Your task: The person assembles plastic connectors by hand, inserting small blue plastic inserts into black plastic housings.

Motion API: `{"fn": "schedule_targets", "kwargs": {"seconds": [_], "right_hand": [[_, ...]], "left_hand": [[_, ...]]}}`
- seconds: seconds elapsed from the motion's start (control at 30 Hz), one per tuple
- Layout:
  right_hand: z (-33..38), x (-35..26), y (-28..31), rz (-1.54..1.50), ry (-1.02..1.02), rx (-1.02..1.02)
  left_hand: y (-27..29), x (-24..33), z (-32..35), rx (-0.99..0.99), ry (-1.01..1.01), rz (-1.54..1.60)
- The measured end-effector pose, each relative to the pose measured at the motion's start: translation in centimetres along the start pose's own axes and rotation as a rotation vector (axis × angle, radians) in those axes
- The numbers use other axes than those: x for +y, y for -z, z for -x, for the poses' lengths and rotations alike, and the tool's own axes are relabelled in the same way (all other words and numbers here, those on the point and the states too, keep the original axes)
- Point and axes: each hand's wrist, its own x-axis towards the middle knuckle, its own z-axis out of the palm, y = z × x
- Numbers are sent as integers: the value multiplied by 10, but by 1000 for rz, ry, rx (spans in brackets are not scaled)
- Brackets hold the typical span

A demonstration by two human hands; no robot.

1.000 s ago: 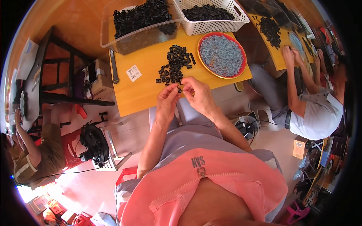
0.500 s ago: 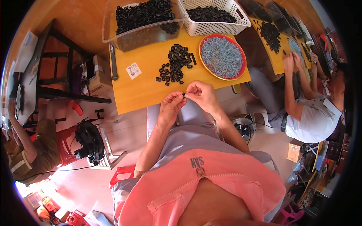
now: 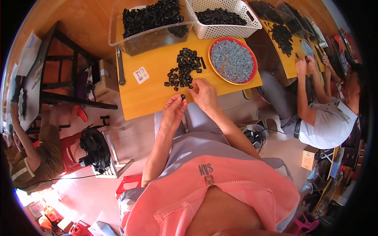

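Just short of the black pile, my left hand pinches one piece

Between the thumb and fingertips of my left hand sits a small black piece, clamped at the very tips, in view over the near edge of the table. Just to its right and slightly farther out, my right hand points its fingertips at a second black piece; I cannot tell whether they are closed on it or only beside it. My two hands are near each other but apart.

Directly beyond my fingertips spreads the loose pile of black pieces, with a thin black strip just beside it on the right. Farther right lies a red round dish full of fine blue-grey bits. Left of the pile are a white label and a long dark tool. Along the far side, a clear bin and a white perforated basket hold more black parts.
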Motion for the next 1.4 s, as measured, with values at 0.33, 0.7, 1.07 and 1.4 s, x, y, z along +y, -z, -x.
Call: {"fn": "schedule_targets", "kwargs": {"seconds": [0.33,0.7,1.07,1.4], "right_hand": [[-1,5,-8,416,75,-130],[0,9,27,-866,-436,-354],[4,0,31,-919,-433,-432],[10,-5,24,-463,-164,-286]], "left_hand": [[4,-1,2,-26,-1,23],[-6,-2,1,24,-4,-50],[-15,-3,3,-16,-65,-212],[-14,-4,4,-2,-89,-245]]}}
